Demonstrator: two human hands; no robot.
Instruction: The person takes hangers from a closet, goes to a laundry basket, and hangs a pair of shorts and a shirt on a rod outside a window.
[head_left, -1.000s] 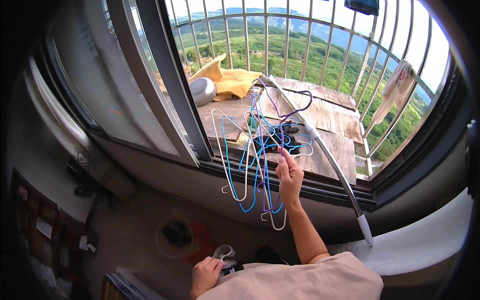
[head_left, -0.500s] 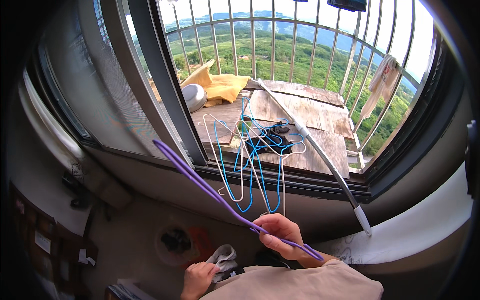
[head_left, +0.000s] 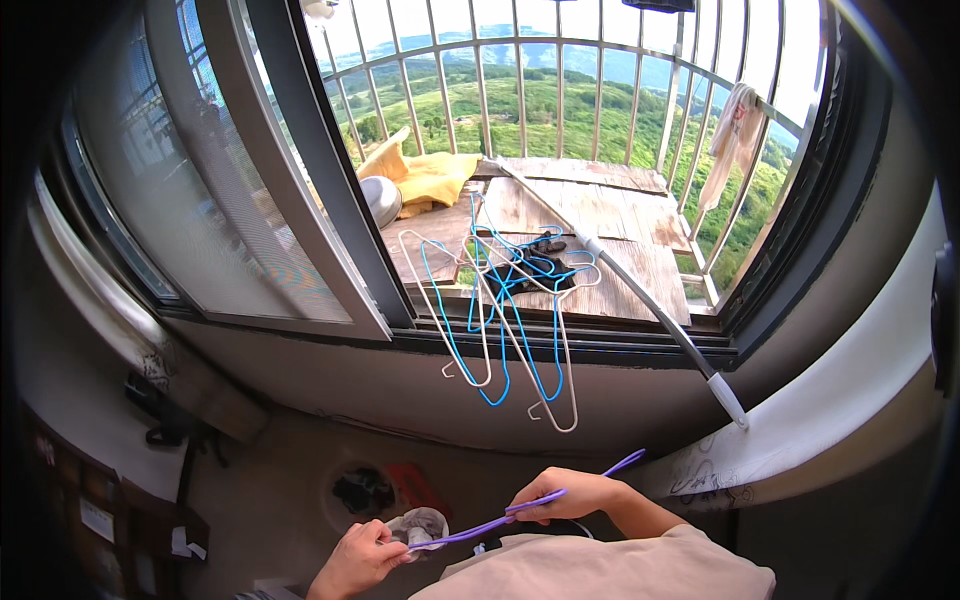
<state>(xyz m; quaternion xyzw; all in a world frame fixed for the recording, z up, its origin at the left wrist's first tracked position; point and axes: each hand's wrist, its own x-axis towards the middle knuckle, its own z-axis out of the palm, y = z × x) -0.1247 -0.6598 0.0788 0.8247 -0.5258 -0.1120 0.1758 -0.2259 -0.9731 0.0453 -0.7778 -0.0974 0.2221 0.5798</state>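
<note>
My right hand (head_left: 553, 497) grips a purple clothes hanger (head_left: 472, 532) near its middle, low in front of my body. The hanger slants from lower left to upper right. At its left end, my left hand (head_left: 362, 558) is closed on a small light grey cloth (head_left: 428, 521), possibly a sock. The hanger's tip reaches this hand's fingers; whether they pinch the tip too is hard to tell. Ahead, several blue hangers (head_left: 497, 402) and white hangers (head_left: 566, 428) lie tangled over the window sill, partly hanging down on the inner side.
A metal pole (head_left: 650, 300) leans across the sill (head_left: 640, 352). Beyond it, wooden boards (head_left: 630, 212) hold a yellow cloth (head_left: 435, 180), a metal bowl (head_left: 381, 200) and a dark item (head_left: 530, 268). Railings enclose them. On the floor stands a tub with dark laundry (head_left: 362, 494).
The purple hanger has swung down from its raised slant, its left end now at my left hand. My left hand has shifted left with the grey cloth. The view has turned slightly.
</note>
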